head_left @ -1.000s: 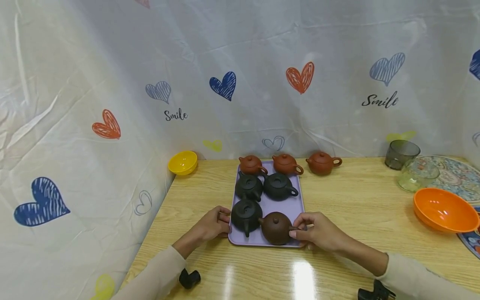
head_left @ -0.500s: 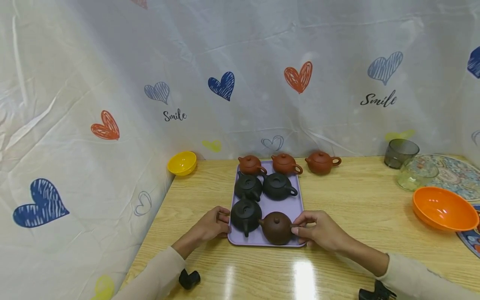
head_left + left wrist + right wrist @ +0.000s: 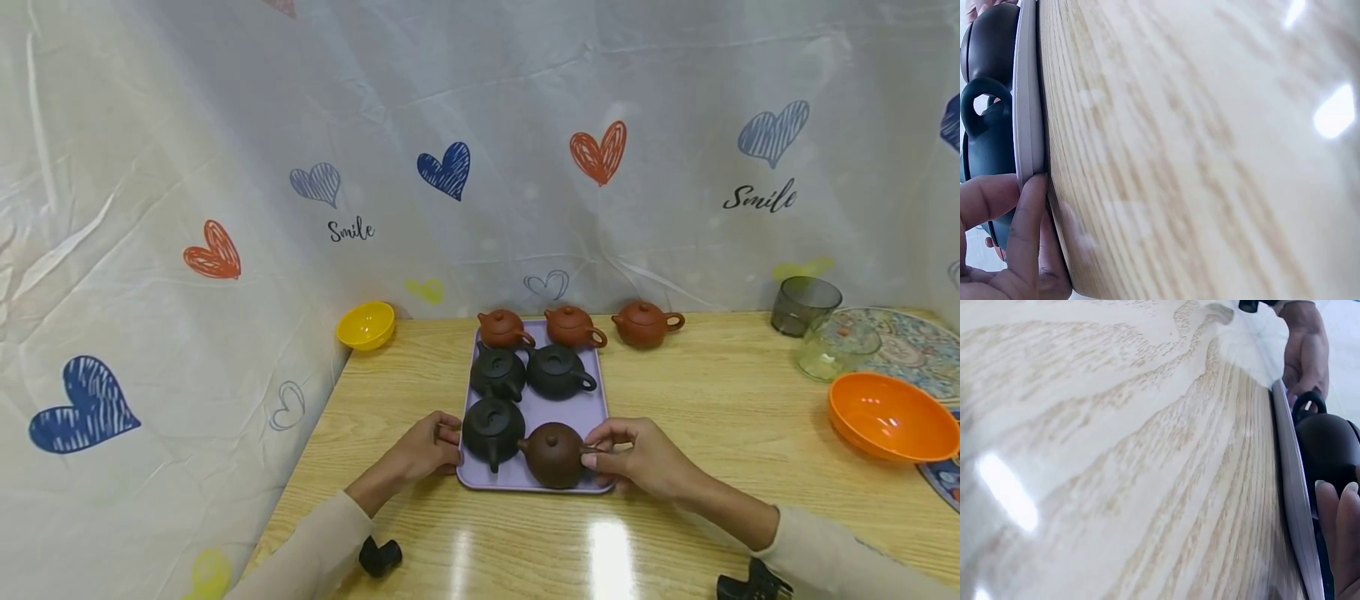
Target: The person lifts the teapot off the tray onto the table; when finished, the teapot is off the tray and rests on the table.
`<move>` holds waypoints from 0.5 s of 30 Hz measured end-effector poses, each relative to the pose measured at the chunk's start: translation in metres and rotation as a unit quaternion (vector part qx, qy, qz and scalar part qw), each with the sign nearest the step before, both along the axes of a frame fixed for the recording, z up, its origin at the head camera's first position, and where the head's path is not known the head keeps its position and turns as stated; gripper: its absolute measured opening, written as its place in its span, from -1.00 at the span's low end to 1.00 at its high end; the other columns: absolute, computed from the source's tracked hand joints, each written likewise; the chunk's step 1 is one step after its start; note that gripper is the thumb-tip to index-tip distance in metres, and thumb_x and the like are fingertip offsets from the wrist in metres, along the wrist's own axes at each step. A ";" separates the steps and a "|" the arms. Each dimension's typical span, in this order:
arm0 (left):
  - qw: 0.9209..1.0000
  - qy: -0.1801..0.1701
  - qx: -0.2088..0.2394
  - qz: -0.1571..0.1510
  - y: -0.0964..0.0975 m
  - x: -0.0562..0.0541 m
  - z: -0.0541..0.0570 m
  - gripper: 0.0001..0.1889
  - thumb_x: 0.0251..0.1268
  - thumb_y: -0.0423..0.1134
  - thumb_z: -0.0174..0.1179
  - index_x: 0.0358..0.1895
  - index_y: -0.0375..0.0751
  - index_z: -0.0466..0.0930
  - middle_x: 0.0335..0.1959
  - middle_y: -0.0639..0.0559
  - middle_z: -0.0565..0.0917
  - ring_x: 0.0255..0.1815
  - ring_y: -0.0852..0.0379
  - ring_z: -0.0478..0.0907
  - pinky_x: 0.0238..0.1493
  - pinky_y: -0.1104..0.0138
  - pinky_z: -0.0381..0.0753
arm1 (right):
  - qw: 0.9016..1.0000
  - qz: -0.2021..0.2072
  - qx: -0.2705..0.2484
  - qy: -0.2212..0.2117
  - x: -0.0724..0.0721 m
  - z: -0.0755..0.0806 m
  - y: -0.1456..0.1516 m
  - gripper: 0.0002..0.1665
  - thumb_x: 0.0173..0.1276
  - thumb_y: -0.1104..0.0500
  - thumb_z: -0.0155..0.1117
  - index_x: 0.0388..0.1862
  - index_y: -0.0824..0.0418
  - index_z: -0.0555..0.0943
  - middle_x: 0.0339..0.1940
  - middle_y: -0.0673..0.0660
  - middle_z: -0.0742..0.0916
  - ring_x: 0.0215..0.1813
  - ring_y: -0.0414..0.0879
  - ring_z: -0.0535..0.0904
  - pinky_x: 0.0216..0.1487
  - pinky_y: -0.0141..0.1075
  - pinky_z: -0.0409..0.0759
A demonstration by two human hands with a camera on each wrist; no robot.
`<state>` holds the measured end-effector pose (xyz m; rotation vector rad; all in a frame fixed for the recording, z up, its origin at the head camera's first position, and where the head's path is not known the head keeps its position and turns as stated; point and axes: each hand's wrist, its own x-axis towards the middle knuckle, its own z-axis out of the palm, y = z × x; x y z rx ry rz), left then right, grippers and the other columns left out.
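A lilac tray [image 3: 538, 413] lies on the wooden table, bearing several small teapots. My left hand [image 3: 422, 450] holds the tray's left side near its front corner; in the left wrist view, fingers and thumb [image 3: 1030, 212] meet at the rim. At the front right of the tray sits a brown teapot [image 3: 552, 458], its spout toward the left. My right hand [image 3: 641, 460] pinches this teapot's handle between thumb and fingers. Beside it stands a black teapot [image 3: 492, 427], its handle toward the front. Two more black teapots, one of them flat-lidded [image 3: 557, 371], form the middle row.
Two reddish teapots [image 3: 570, 326] stand at the tray's far end; a third reddish teapot [image 3: 642, 325] is on the table to its right. A yellow bowl [image 3: 366, 327] is back left. Rightward are a grey glass [image 3: 804, 307], a greenish glass [image 3: 838, 346] and an orange bowl [image 3: 892, 418].
My right thumb and fingers have shifted slightly on the brown teapot's handle, and that teapot has moved barely at all. The left hand and the tray stay in place.
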<state>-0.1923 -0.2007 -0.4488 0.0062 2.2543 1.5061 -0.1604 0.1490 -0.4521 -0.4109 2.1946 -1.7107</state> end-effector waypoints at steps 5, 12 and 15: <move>1.000 -0.002 -0.004 -0.001 0.000 -0.001 0.000 -0.43 0.12 -0.52 0.25 0.24 -0.42 0.33 -0.05 -0.21 0.50 -0.20 0.04 0.57 -0.17 0.21 0.73 | 1.000 -0.008 0.004 0.000 0.000 -0.001 0.000 -0.63 0.30 0.13 0.44 -0.01 0.33 0.64 -0.34 0.17 0.68 -0.41 -0.01 0.72 -0.59 -0.29 0.63; 1.000 0.001 -0.009 0.005 0.001 0.001 0.001 -0.42 0.10 -0.53 0.25 0.25 -0.43 0.33 -0.05 -0.22 0.51 -0.20 0.04 0.57 -0.18 0.17 0.74 | 1.000 -0.011 0.008 -0.001 0.000 -0.003 0.002 -0.71 0.32 0.13 0.42 -0.15 0.34 0.67 -0.34 0.16 0.68 -0.38 -0.04 0.73 -0.57 -0.30 0.64; 1.000 0.002 -0.009 0.005 0.002 0.002 0.001 -0.42 0.10 -0.53 0.25 0.25 -0.43 0.33 -0.05 -0.21 0.50 -0.21 0.04 0.57 -0.18 0.17 0.74 | 1.000 -0.007 0.005 0.002 0.000 -0.004 0.002 -0.73 0.33 0.14 0.41 -0.16 0.34 0.66 -0.35 0.16 0.68 -0.39 -0.05 0.73 -0.58 -0.30 0.64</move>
